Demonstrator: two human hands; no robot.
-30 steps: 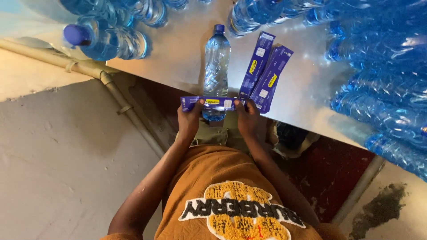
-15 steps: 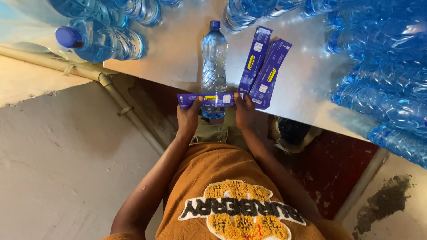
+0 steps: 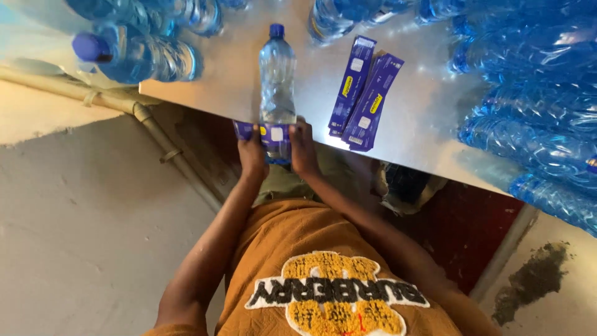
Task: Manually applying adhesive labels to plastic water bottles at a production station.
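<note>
A clear plastic water bottle (image 3: 277,74) with a blue cap lies on the shiny metal table (image 3: 236,74), its base over the near edge. A purple label strip (image 3: 272,133) is wrapped around the bottle's lower part. My left hand (image 3: 251,153) pinches the strip's left end, and my right hand (image 3: 303,148) presses its right end against the bottle. Both hands sit at the table's near edge, close together.
A small stack of purple label strips (image 3: 364,93) lies on the table right of the bottle. Several blue-tinted water bottles are piled at the right (image 3: 528,106) and at the back left (image 3: 134,53). A pipe (image 3: 158,140) runs along the concrete floor at the left.
The label was held flat and stretched in front of the bottle; now my hands have come together and folded it around the bottle. The view has shifted slightly left.
</note>
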